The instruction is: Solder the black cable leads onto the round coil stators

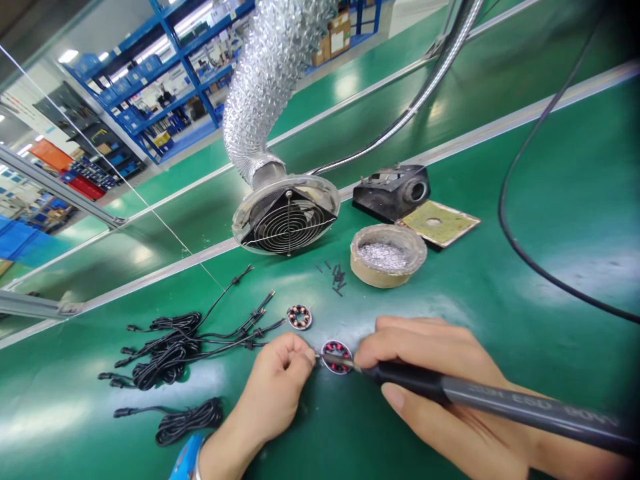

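My right hand (450, 373) is wrapped around a soldering iron (500, 397), its tip pointing left across a small round motor stator (337, 357) with red coils. My left hand (283, 373) is closed in a pinch at the stator's left edge. A thin wire end (317, 356) shows at the fingertips, close to the iron's tip; whether they touch is too small to tell. Just beyond my left hand lies a second stator (299, 317) with copper-coloured coils. Black cables (173, 353) in coiled bundles lie to the left, some with their stripped ends towards my left hand.
A fume extractor hood (287, 223) on a silver flexible duct (265, 80) hangs over the green bench. Behind my right hand stand a tub of solder scraps (387, 257), an iron stand (393, 193) and a yellowish sponge (440, 223). Short black tubes (339, 279) lie nearby. A black cord (520, 250) curves at right.
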`<state>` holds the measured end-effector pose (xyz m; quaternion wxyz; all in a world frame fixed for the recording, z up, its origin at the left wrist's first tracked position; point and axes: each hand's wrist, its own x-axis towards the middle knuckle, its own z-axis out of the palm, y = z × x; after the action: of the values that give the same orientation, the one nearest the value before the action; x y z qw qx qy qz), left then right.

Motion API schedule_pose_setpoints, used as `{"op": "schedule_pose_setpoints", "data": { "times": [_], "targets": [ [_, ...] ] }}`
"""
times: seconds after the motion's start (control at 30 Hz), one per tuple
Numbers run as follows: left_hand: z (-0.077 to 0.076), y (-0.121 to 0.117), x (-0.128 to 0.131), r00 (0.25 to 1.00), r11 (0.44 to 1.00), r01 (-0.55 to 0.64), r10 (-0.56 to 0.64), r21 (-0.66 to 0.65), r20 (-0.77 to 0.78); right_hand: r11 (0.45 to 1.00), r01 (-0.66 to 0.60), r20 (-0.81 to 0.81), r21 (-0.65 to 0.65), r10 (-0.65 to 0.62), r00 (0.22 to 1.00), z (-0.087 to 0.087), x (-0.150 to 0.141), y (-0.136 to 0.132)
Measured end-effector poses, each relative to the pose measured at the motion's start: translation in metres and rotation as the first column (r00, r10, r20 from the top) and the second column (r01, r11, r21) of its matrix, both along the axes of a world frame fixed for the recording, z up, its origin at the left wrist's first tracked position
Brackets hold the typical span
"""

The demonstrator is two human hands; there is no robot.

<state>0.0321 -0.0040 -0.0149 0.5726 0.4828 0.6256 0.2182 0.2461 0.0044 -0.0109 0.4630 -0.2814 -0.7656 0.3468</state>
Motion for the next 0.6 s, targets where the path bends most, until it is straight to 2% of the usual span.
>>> {"op": "schedule_pose_setpoints", "data": {
  "times": [0.3, 0.5, 0.6],
  "targets": [
    [0.001, -0.002, 0.001, 1.0, 1.0, 0.003, -0.003, -0.009, 0.02, 0.996, 0.076, -0.035, 0.037, -0.074, 0.997, 0.001, 0.004, -0.002],
    [0.004, -0.001, 0.002, 1.0, 1.0, 0.012, -0.012, 0.005, 0.02, 0.98, 0.174, -0.064, 0.093, -0.169, 0.984, -0.009, 0.0, 0.001],
    [0.001, -0.002, -0.001, 0.996, 0.998, 0.059, -0.059, -0.003, 0.07, 0.971, 0.191, -0.093, 0.143, -0.179, 0.98, -0.017, -0.009, 0.005]
  ]
}}
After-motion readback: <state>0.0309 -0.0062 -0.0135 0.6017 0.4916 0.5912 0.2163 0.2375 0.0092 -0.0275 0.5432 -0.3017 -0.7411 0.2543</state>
